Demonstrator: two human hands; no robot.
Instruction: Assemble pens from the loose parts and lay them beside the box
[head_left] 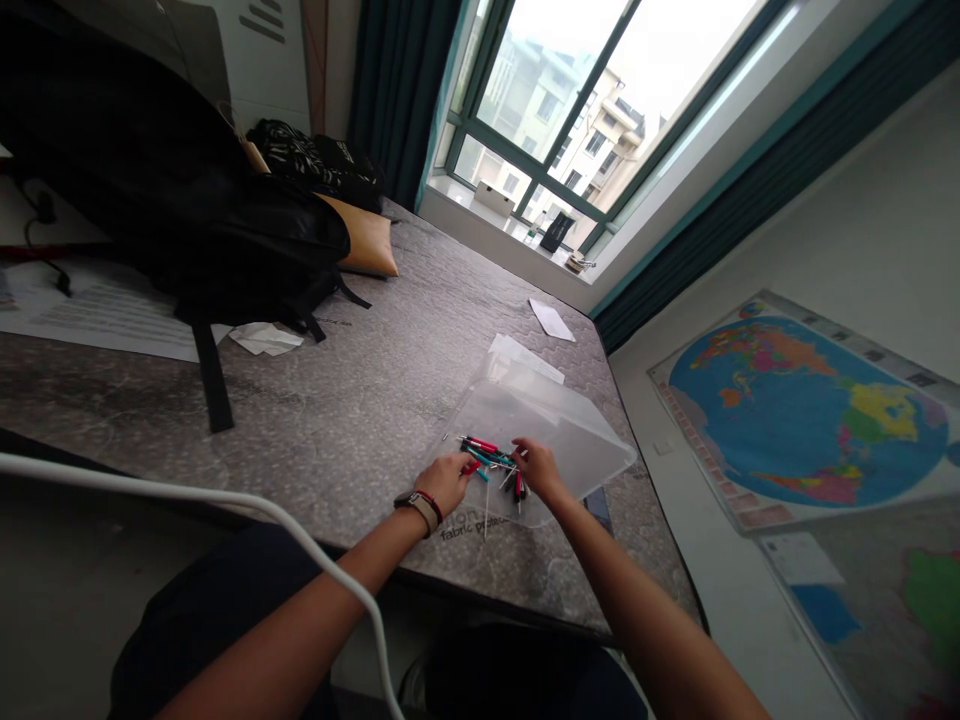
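A loose pile of slim, pen-like pieces (489, 456) in red, teal, black and white lies on a clear plastic case (555, 415), whose raised part leans to the right. At the left side of the pile, my left hand (448, 482) has its fingers closed on a small red pen-like piece (470, 467). Over the right side, my right hand (536, 465) is curled with its fingertips together among the pieces; what they hold, if anything, is hidden. Just below that hand are red and black pieces (519, 487). A thin white stick (487, 510) points toward the table's front edge.
The grey patterned tabletop (360, 400) carries a black backpack (225, 220), a tan pouch (364, 235) and papers (551, 320). A white cable (247, 497) crosses in front of the table at left. A dark flat object (598, 508) lies by my right forearm.
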